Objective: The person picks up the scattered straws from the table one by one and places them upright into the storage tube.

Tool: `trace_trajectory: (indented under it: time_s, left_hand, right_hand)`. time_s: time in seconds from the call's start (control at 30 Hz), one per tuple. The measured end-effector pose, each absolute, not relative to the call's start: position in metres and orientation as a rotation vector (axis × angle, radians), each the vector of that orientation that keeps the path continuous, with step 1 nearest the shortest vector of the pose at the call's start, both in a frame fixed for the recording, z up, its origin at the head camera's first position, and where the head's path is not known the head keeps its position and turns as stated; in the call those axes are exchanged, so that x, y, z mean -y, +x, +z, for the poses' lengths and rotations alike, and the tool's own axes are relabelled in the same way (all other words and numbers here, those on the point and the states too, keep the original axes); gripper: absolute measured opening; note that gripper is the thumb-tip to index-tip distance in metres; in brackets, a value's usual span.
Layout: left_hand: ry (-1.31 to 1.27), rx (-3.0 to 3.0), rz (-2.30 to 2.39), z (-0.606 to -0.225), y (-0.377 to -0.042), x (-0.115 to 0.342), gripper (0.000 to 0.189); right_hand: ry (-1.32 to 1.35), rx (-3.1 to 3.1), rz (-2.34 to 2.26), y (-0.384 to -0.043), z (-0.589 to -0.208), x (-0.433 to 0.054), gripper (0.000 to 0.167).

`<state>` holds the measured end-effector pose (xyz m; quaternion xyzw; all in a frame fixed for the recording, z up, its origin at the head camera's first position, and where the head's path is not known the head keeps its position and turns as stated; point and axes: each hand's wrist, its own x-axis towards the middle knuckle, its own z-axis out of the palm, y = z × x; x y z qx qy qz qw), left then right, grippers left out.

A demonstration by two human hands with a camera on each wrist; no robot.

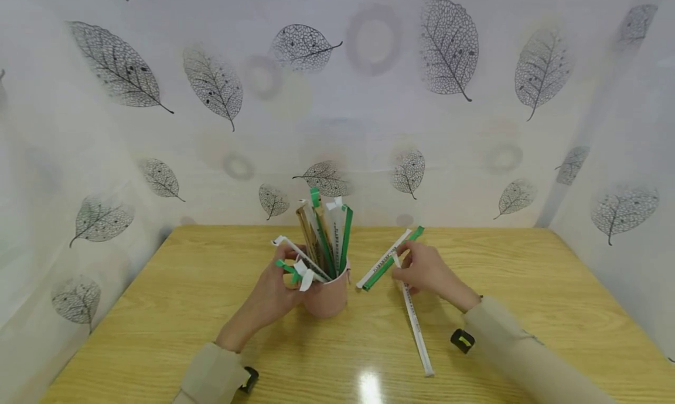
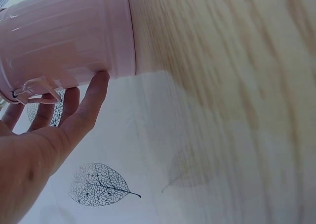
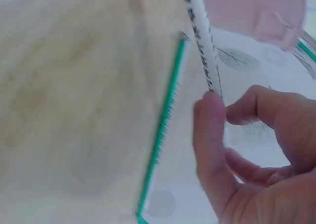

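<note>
A pink bucket (image 1: 326,298) stands upright on the table, holding several paper-wrapped straws (image 1: 343,240) in white, green and brown. My left hand (image 1: 274,292) grips the bucket's left side; in the left wrist view its fingers (image 2: 94,98) touch the wall beside a small wire handle. To the right, my right hand (image 1: 427,269) pinches a white wrapped straw (image 1: 416,328) between thumb and fingers, its long end slanting toward the front. Printed lettering shows on that white straw (image 3: 202,41) in the right wrist view.
A white wrapped straw (image 1: 377,269) and a green one (image 1: 385,269) lie side by side on the wooden table (image 1: 474,380), between bucket and right hand. Leaf-patterned cloth (image 1: 337,111) rises behind and at both sides. Small black devices (image 1: 462,340) sit at the wrists.
</note>
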<state>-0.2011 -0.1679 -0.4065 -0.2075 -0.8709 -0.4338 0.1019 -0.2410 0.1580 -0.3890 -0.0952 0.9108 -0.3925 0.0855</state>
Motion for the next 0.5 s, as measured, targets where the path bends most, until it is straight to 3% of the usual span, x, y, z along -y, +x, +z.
trace_trajectory:
  time_s: [0.3,0.5]
  left_hand:
    - [-0.613,2.578,-1.272,-0.406,-0.201,0.167,0.07]
    - [-0.606,2.576,-1.273,-0.407,-0.201,0.167,0.067]
  right_hand:
    - [-0.548,-2.821,-1.479,-0.244,-0.357,-0.177,0.048]
    - [-1.088,-2.887,-1.597,-0.244,-0.335,-0.176,0.046]
